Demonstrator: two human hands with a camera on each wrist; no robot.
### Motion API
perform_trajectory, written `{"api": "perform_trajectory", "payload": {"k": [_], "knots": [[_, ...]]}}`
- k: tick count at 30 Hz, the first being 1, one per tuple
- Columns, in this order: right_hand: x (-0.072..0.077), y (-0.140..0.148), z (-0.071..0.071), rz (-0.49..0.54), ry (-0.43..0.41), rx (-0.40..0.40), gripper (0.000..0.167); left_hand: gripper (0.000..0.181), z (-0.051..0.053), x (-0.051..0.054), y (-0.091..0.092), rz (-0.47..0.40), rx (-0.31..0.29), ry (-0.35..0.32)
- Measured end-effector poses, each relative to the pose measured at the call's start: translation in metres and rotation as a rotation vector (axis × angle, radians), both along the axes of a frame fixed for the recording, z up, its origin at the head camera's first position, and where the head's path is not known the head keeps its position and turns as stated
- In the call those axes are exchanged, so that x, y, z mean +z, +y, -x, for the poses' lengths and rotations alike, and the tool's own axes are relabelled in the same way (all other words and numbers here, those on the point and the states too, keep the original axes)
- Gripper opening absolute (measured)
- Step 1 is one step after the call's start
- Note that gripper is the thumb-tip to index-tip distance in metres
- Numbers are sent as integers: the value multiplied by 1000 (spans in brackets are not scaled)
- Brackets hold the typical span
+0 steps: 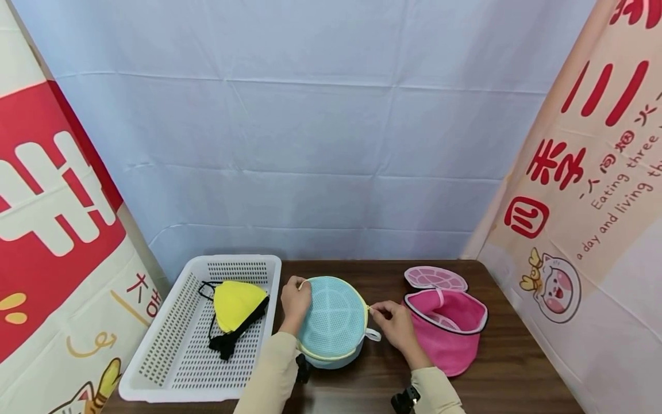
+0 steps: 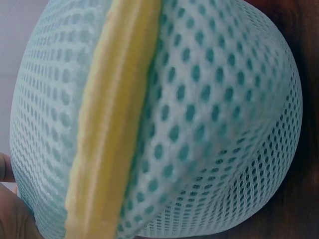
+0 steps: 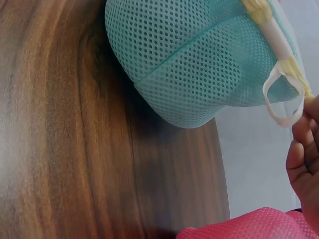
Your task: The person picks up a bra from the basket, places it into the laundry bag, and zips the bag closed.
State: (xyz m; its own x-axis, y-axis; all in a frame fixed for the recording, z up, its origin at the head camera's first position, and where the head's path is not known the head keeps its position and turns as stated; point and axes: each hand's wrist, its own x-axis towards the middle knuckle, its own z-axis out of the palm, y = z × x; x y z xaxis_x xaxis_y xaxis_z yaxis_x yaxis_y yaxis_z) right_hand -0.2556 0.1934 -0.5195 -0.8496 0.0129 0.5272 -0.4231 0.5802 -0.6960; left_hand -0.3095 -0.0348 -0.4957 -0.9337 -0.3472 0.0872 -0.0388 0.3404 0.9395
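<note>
A round light-blue mesh laundry bag (image 1: 333, 319) with a yellow zipper band stands on the table between the hands, its lid lying over the top. My left hand (image 1: 296, 302) holds the bag's upper left edge. At the right side, my right hand (image 1: 395, 325) pinches the yellow zipper pull (image 1: 369, 309). Below those fingers a white fabric loop (image 3: 283, 94) sticks out from the bag's side. The left wrist view is filled by the mesh and the yellow zipper band (image 2: 112, 119), with part of the left hand (image 2: 15, 214) at the lower left.
On the left, a white perforated basket (image 1: 155, 339) holds a yellow-and-black piece with thin black straps (image 1: 238, 305). A pink mesh bag (image 1: 450, 351) stands right of the right hand, its flap lid (image 1: 436, 279) folded back. All sit on a dark wood table (image 1: 517, 368) before hanging cloths.
</note>
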Motion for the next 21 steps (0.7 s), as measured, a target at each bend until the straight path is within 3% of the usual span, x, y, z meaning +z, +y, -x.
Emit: {"api": "perform_trajectory", "payload": {"k": [13,21], "knots": [[-1,0,1,-3,23,12,11,12,-4,-5,1,-99,107,-35],[0,0,-1,1,-23,29,8,14,-4,-7,-1,-174,116,-66]]}}
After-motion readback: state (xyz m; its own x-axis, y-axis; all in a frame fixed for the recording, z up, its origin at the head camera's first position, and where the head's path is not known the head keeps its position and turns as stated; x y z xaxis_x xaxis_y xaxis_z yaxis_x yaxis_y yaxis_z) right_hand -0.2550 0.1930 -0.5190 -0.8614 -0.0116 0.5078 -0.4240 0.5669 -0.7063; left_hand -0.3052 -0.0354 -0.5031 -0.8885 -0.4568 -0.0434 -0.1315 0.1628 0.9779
